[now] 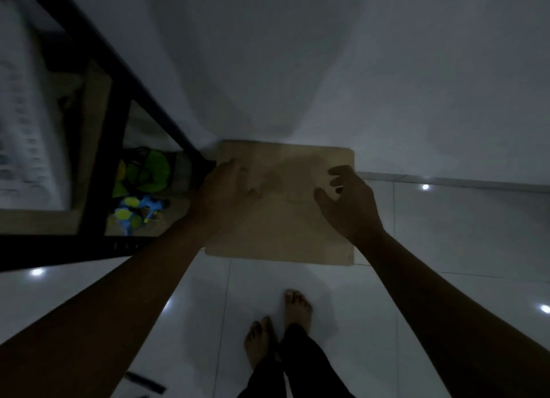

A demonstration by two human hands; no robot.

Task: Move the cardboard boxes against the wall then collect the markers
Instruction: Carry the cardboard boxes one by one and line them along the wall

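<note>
A flat brown cardboard box lies on the white tiled floor with its far edge against the white wall. My left hand rests on the box's left part near the far corner; blur hides how its fingers lie. Over the box's right part is my right hand, fingers spread and loosely curled, holding nothing. A dark, thin object, possibly a marker, lies on the floor at the bottom left; the dim light keeps me from telling what it is.
A black metal rack stands just left of the box, with green and blue-yellow toys on its low shelf. A white slatted basket is at the far left. My bare feet stand on the tiles just behind the box.
</note>
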